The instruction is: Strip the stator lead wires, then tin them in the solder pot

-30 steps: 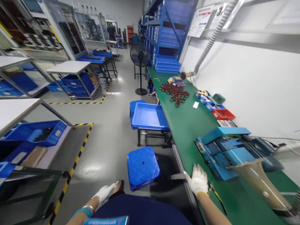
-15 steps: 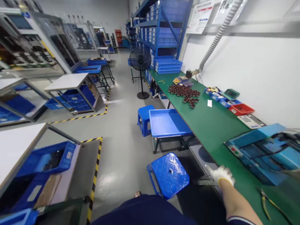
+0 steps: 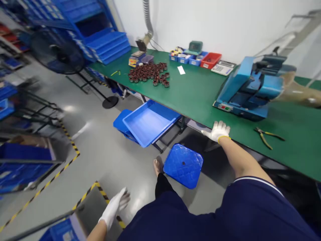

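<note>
Green worktable (image 3: pixel 192 95), right hand (image 3: pixel 217 131) splayed on edge; left hand (image 3: pixel 114 207) loosely extended

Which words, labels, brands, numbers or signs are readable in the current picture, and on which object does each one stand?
No text is readable.
Small blue bins: white labels, too small.
Red bin: white label, too small.
Calculator: key markings, too small.
Box with yellow front: printing, blurred.
Blue machine: red and green buttons, any marking unreadable.
</note>
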Available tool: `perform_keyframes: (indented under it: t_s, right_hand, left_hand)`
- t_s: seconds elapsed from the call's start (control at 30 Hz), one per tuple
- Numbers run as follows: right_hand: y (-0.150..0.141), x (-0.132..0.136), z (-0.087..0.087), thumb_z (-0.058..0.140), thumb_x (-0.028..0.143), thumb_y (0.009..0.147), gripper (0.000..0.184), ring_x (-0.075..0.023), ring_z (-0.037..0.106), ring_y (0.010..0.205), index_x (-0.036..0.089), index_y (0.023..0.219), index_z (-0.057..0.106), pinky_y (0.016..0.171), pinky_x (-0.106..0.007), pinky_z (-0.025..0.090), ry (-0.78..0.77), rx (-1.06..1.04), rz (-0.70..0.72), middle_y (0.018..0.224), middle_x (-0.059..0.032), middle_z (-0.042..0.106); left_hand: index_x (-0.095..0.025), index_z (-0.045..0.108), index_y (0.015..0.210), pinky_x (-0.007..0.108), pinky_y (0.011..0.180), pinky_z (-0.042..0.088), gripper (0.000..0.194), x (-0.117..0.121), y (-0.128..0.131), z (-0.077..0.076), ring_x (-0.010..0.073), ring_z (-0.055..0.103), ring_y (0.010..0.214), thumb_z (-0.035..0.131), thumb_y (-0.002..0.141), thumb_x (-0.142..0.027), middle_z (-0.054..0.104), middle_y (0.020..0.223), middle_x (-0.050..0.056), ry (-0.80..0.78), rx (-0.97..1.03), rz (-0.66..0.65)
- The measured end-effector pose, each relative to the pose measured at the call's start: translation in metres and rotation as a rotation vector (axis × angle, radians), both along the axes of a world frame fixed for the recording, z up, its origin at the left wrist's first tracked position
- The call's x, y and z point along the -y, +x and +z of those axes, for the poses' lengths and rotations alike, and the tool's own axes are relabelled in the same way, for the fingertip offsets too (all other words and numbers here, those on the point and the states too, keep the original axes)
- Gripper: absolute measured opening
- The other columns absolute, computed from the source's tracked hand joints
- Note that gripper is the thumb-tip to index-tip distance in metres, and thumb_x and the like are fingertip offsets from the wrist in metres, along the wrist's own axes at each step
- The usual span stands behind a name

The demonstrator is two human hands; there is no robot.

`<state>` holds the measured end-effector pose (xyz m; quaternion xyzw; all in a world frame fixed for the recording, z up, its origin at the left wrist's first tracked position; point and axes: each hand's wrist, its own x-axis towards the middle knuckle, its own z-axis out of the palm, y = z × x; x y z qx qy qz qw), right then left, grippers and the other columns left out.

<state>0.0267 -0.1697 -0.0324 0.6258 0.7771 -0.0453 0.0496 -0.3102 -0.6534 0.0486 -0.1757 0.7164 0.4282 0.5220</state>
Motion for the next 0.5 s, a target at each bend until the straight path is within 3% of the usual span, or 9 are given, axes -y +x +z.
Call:
perform_keyframes:
  t_s: [0.07,0.13,0.27,0.37,0.5]
  right_hand:
    - [-0.008,-0.014,-0.007,0.042,0.078,0.079,0.106,-0.0439,0.026,0.139,-0.001,0.148,0.025,0.114,-0.059,0.016,0.032,0.006,0.032,0.154,-0.0309,0.024]
    - [-0.021,-0.029,-0.01,0.042,0.077,0.08,0.104,-0.044,0.027,0.139,-0.001,0.147,0.028,0.114,-0.059,0.017,0.072,-0.015,0.03,0.153,-0.0308,0.027]
    - [-0.058,-0.064,-0.008,0.038,0.076,0.081,0.102,-0.0434,0.028,0.14,-0.002,0.147,0.028,0.115,-0.058,0.016,0.134,-0.077,0.016,0.153,-0.0295,0.031]
    - [-0.087,-0.095,-0.009,0.036,0.076,0.081,0.106,-0.0432,0.028,0.141,-0.005,0.148,0.024,0.116,-0.056,0.017,0.143,-0.107,-0.016,0.154,-0.0297,0.03]
    - [-0.111,-0.132,-0.012,0.037,0.078,0.08,0.111,-0.0435,0.028,0.142,-0.006,0.15,0.018,0.117,-0.055,0.017,0.158,-0.121,0.015,0.155,-0.0296,0.027]
  left_hand:
    - [-0.007,0.057,0.123,0.035,0.085,0.056,0.043,-0.066,-0.03,0.004,0.0252,0.07,0.096,0.054,0.094,-0.039,0.068,0.114,0.02,-0.03,0.023,-0.102]
    - [-0.004,0.057,0.123,0.036,0.082,0.057,0.046,-0.147,-0.048,0.009,0.0263,0.073,0.087,0.051,0.095,-0.041,0.072,0.106,0.021,0.087,0.14,-0.221]
    - [-0.003,0.057,0.123,0.035,0.076,0.059,0.048,-0.288,-0.054,0.007,0.0261,0.074,0.081,0.044,0.097,-0.041,0.074,0.096,0.02,0.207,0.316,-0.322]
    - [-0.002,0.055,0.126,0.036,0.074,0.06,0.051,-0.359,-0.054,-0.007,0.028,0.074,0.083,0.045,0.096,-0.042,0.073,0.099,0.021,0.23,0.404,-0.351]
    - [0.0,0.051,0.132,0.04,0.075,0.06,0.055,-0.435,-0.051,-0.04,0.0312,0.073,0.09,0.045,0.095,-0.041,0.07,0.108,0.026,0.266,0.517,-0.331]
